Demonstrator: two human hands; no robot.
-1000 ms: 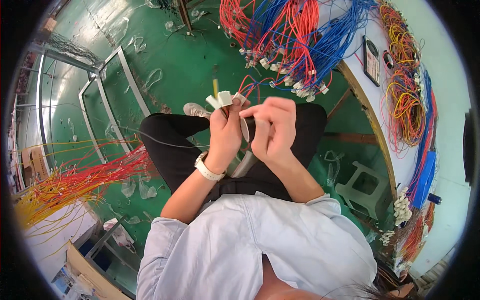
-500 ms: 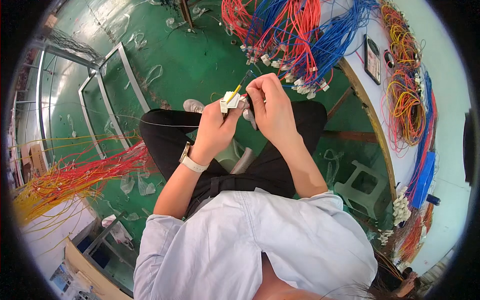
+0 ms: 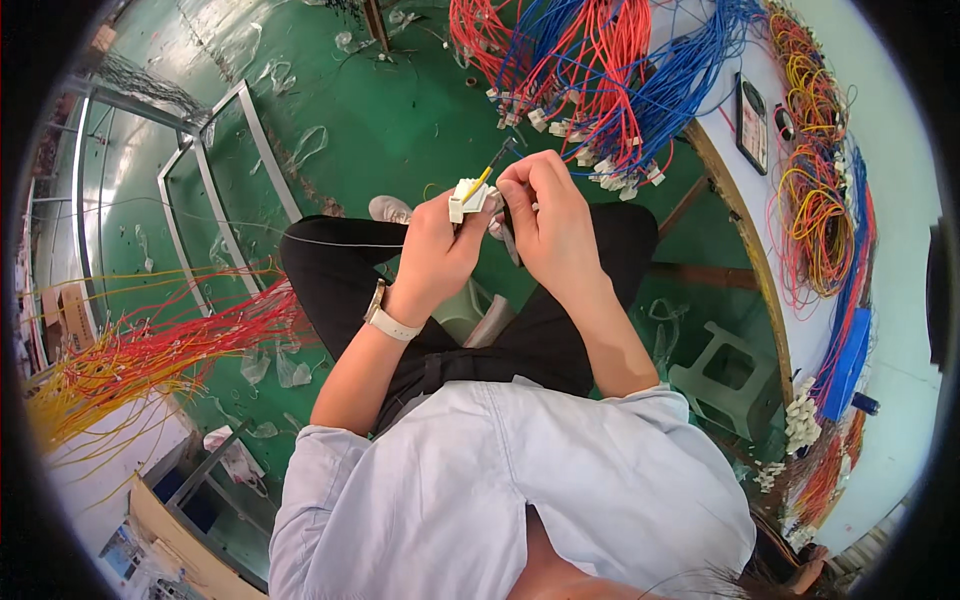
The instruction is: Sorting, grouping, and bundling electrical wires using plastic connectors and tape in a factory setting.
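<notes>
In the head view, the white connector block [image 3: 468, 201] sits above the person's lap, its long axis slanting from a lower-left end face up toward the right, with a yellow-and-dark strip [image 3: 478, 184] crossing it toward the upper right. The left hand [image 3: 435, 238] has thumb and fingers closed around it, the block jutting beyond the fingertips. The right hand [image 3: 547, 215] bends thumb and forefinger close together just beside the block's right end; whether they pinch anything I cannot tell
</notes>
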